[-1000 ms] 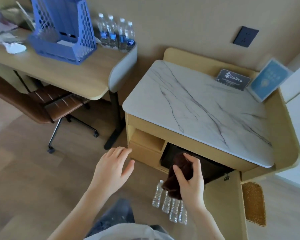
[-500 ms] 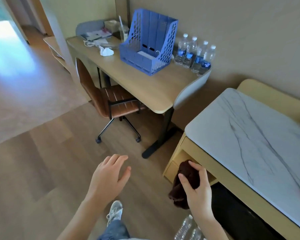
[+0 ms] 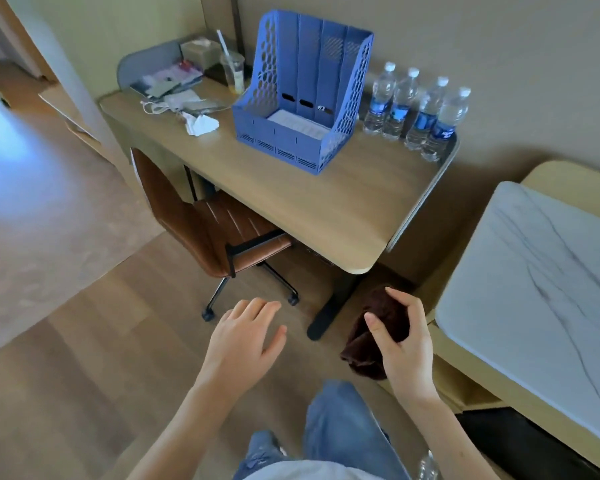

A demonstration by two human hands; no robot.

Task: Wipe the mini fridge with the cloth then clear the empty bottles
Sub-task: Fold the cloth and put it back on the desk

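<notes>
Right hand (image 3: 406, 344): closed round the cloth (image 3: 378, 327), a dark brown bunch pinched between thumb and curled fingers, with a loose fold hanging below the palm. It is held in the air over the floor, between the near right corner of the worktop (image 3: 326, 209) and the marble-topped cabinet (image 3: 541, 289), touching neither. Left hand (image 3: 246, 337): open, fingers relaxed, palm down, holding nothing, over the floor near the chair (image 3: 215, 233). Mini fridge (image 3: 534, 445): only a dark recess under the cabinet's near edge is in view, at the lower right, and the cloth is not in contact with it. One clear bottle (image 3: 428, 467) shows partly at the bottom edge, beside the person's leg (whether it is empty cannot be told). Four labelled water bottles (image 3: 416, 112) stand upright in a row at the back right corner of the worktop, just beside a blue file rack (image 3: 302, 95). Assessment: whether wiping is complete cannot be judged, and no bottle is in hand. Risks noted: the hanging fold could snag on the cabinet edge and pull the cloth from a light pinch; the floor bottle sits close to the leg and could be kicked over by a careless step; the worktop bottles, which appear full, could be cleared by mistake in place of the empties.
</notes>
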